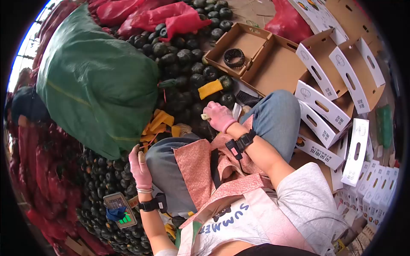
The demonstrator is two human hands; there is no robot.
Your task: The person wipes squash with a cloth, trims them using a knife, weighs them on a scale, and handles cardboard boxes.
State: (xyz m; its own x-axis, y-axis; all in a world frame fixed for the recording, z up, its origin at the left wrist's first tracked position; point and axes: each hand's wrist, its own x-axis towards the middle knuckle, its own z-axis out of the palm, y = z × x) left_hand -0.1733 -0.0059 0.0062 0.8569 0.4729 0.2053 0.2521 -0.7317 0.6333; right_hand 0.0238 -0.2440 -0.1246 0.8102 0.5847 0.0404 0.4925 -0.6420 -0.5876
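Note:
My left hand [141, 171], in a pink glove with bare fingertips, is beside my knee at the lower edge of a big green sack [98, 85]. Its fingers point up and stand slightly apart, and I see nothing held. My right hand [222, 118], also in a pink glove, is closed above my lap. A small pale end [205, 116] shows at its fingers; I cannot tell whether it is a fingertip or a held thing. Dark green pumpkins [184, 56] lie ahead of it, with a yellow strip [210, 89] on them. Orange-yellow pieces [160, 121] lie between sack and knee.
Open cardboard trays [273, 64] stand at upper right, one holding a dark coiled band [234, 57]. White printed boxes [324, 104] are stacked on the right. Red mesh sacks [51, 183] line the left side. A device with a lit green display [121, 210] sits on pumpkins at lower left.

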